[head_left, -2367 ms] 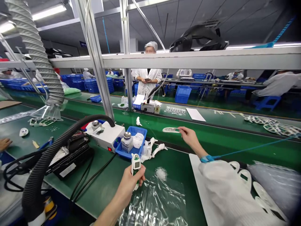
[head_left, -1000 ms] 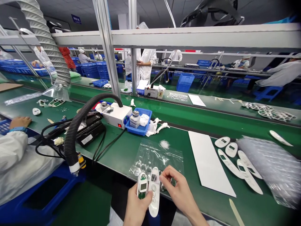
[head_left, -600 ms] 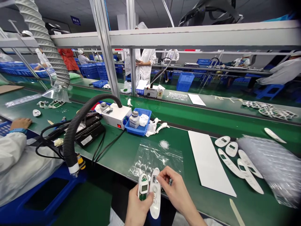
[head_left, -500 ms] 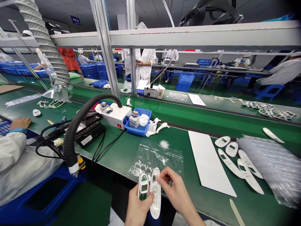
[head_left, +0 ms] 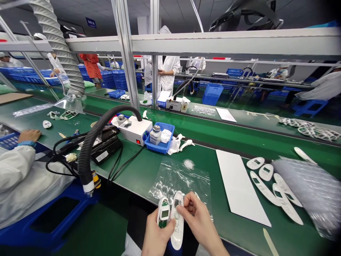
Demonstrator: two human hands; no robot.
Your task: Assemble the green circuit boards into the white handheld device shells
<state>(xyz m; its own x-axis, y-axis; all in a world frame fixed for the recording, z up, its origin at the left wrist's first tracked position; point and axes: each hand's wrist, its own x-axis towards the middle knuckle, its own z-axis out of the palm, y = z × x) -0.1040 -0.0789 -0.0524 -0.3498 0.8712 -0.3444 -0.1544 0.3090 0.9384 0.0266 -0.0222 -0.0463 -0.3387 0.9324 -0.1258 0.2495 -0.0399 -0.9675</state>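
Note:
My left hand holds two white plastic pieces side by side above the bench edge. One is a device housing with a green circuit board and a small grey screen. The other is a long oval cover with a window near its top and round button holes below; my left thumb presses on its edge. My right hand is closed at the cover's upper right, thumb by the window and fingers curled. Beyond both hands lies a clear plastic sheet bearing small transparent pieces and a white heap.
To the right are a white board, several loose white covers and a bubble-wrap bundle. A black hose arches from a white box beside a blue tray. A co-worker's hand rests at left.
The view has shifted slightly, so the bench appears a little further right. My right thumb remains at the cover's window; both pieces stay in my left hand.

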